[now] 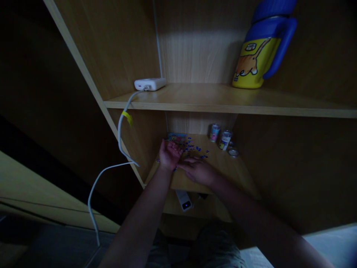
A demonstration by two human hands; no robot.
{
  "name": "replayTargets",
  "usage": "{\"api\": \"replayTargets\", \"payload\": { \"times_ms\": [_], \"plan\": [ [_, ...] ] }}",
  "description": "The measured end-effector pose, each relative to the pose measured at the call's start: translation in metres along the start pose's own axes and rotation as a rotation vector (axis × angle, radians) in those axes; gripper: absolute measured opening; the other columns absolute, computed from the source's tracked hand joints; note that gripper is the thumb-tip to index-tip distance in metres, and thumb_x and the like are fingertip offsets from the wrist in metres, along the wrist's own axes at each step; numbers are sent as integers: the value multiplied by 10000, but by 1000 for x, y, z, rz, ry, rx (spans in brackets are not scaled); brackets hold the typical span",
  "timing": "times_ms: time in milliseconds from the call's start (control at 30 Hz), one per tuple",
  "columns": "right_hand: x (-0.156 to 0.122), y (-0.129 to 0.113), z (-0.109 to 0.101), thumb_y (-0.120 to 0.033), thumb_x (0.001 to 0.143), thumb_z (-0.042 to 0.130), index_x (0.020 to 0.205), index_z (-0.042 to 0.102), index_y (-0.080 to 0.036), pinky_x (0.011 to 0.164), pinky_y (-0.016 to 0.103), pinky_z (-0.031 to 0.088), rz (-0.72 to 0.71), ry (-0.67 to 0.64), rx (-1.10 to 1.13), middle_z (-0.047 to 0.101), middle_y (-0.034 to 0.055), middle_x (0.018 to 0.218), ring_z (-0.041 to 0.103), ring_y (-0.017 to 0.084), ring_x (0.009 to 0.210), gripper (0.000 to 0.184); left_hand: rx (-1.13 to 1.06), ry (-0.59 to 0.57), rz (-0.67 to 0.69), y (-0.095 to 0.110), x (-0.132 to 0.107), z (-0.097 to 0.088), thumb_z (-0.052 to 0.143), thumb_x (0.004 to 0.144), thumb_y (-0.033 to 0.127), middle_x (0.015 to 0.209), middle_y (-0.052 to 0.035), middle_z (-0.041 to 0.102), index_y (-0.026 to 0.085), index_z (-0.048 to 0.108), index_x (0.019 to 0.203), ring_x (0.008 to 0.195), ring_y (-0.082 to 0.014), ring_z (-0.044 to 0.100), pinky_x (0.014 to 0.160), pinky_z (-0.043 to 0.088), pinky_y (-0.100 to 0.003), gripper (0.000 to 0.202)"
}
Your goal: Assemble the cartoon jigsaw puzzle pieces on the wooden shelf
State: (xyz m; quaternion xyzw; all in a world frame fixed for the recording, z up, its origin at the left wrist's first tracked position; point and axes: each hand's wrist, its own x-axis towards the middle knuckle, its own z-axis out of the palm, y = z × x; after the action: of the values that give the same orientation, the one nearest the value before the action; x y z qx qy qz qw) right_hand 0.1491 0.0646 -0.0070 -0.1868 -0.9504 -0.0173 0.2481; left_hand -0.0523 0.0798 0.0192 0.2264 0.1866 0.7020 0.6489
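Observation:
Small jigsaw puzzle pieces (196, 148), mostly dark blue, lie scattered on the lower shelf (223, 171). A colourful printed sheet or partly joined puzzle (177, 137) is at the back left of them. My left hand (169, 155) is palm up at the left of the pieces, its fingers apart and slightly curled. My right hand (198, 169) is palm down over the shelf's front part, fingers stretched toward the left wrist and close to it. I see nothing held in either hand, though dim light hides small details.
Two small printed cans (214, 133) (225, 140) stand at the shelf's back right, round lids (233, 152) beside them. Above, a shelf board (195, 97) carries a white power bank (150, 84) with a hanging cable (119, 130) and a blue-yellow bottle (258, 52). A white device (183, 201) lies below.

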Motion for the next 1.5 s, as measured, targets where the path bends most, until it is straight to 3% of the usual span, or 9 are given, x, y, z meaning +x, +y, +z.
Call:
{"api": "replayTargets", "payload": {
  "times_ms": [200,433,567,967,1133,1267,1400,1500],
  "plan": [
    [-2,2,-2,-121,989,713,1504,738,-316,1143,423,553,52,21,37,780,85,1451,719,243,1323,551,4,6,31,0,1,-1,540,1089,740,643,7,500,214,671,735,609,-159,510,713,531,-329,647],
    [-14,6,3,-133,946,740,1520,740,-293,1188,482,553,121,139,-13,755,124,1500,674,285,1433,596,-38,80,148,9,-3,-10,547,1083,736,645,1,518,226,640,727,608,-161,526,692,519,-324,629],
    [-19,9,5,-145,951,726,1534,732,-298,1199,496,556,162,194,-22,747,122,1517,687,281,1421,603,-19,94,135,12,-7,-10,557,1074,746,642,1,516,231,628,726,598,-164,516,696,510,-332,625],
    [-23,27,-5,-211,1046,647,1313,829,-271,1023,415,648,316,422,98,843,80,1177,785,244,1081,329,-71,104,102,14,-8,-11,613,1065,696,617,28,500,217,628,730,568,-140,537,659,522,-315,585],
    [-22,23,-7,-219,1050,637,1362,814,-275,1075,440,638,327,421,103,834,86,1249,770,255,1157,363,128,73,128,4,-6,-7,854,948,616,662,45,581,206,663,794,583,-113,553,689,535,-283,478],
    [-22,21,-9,-200,1032,627,1436,777,-275,1132,470,617,355,365,84,808,94,1356,742,275,1251,438,463,-60,182,-14,-6,-6,1033,762,549,835,4,746,200,762,904,745,-135,651,766,530,-272,463],
    [-21,20,-10,-175,1007,623,1466,756,-274,1145,478,610,334,337,99,801,95,1373,737,281,1257,488,665,-187,194,-26,-4,-10,1081,691,468,893,-27,796,204,787,913,847,-181,699,851,550,-315,453],
    [-22,19,-10,-169,1007,614,1485,740,-269,1137,468,609,318,326,111,805,95,1357,737,278,1247,505,708,-210,205,-28,-2,-14,1065,718,467,859,-20,784,211,776,895,829,-183,704,861,559,-333,425]
  ]
}}
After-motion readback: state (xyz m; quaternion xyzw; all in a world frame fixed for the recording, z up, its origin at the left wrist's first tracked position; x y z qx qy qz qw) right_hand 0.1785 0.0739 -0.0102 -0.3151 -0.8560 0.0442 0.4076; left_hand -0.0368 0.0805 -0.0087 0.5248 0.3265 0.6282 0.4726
